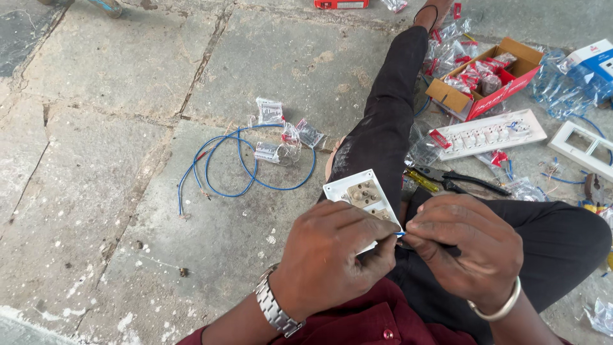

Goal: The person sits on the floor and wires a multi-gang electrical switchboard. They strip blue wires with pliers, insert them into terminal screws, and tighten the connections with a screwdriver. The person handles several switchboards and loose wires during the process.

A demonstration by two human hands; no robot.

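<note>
**Both hands engaged on a white switch plate and a blue wire end, seated on stone floor**

The person sits on the stone floor (128, 76), legs in black trousers, dark red shirt at the lower edge of view. The left hand (332, 255), with a metal wristwatch (274, 310), is closed around the near end of a white switch plate (361, 195), fingers wrapped over its lower part. The plate is held above the lap, back face up, with brass-coloured fittings visible at its centre. The right hand (469, 246), with a plain metal bangle (498, 310), is pinched shut on the end of a short blue wire (400, 234), thumb and forefinger pressed together just beside the plate's right edge. The two hands touch at the fingertips.

On the floor to the left of the outstretched leg lies a loose coil of blue wire (246, 166), with several small clear packets (278, 150) on and beside it. Just beyond the right hand, black-handled pliers (472, 181) lie across the leg. Farther toward the upper right corner of the floor rest a long white switchboard panel (488, 134), an open cardboard box (488, 76) holding red-and-clear packets, and a white frame plate (584, 147) near the right edge. More clear wrappers are scattered around these items.
</note>
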